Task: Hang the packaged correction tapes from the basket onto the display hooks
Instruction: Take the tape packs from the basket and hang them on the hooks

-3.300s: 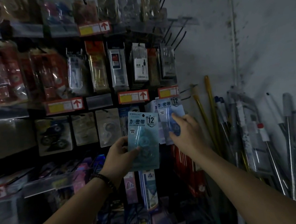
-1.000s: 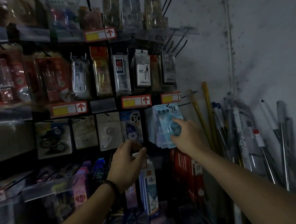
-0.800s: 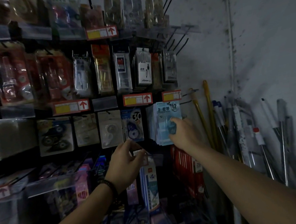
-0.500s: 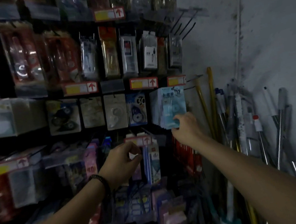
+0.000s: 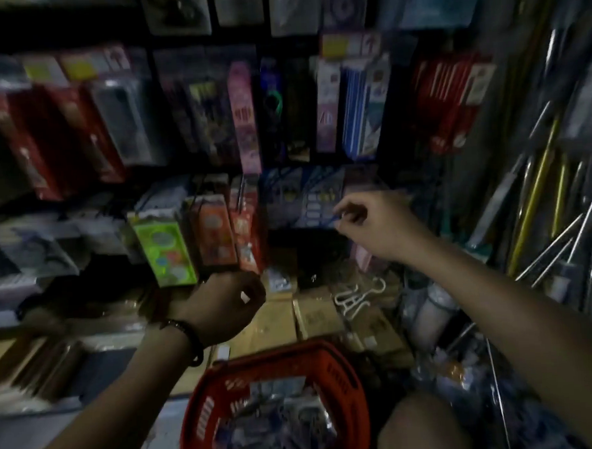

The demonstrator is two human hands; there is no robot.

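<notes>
A red plastic basket (image 5: 344, 383) stands low in the middle of the view, with several clear and blue packaged correction tapes (image 5: 281, 420) lying inside. The pale blue packs hung on the display (image 5: 430, 1) show blurred at the top right edge. My left hand (image 5: 223, 307) hovers above the basket's far rim, fingers loosely curled with nothing in them. My right hand (image 5: 373, 223) is higher and to the right, in front of the lower racks, fingers loosely bent and empty as far as the blur shows.
Racks of packaged stationery (image 5: 241, 117) fill the upper half. Cardboard boxes (image 5: 313, 316) and white hangers (image 5: 356, 296) lie beyond the basket. Metal and yellow poles (image 5: 539, 191) lean at the right. My knee (image 5: 425, 430) is beside the basket.
The view has swung down from the hooks to the basket. My right hand has let go of the hung blue packs and dropped lower; my left hand has also come down towards the basket.
</notes>
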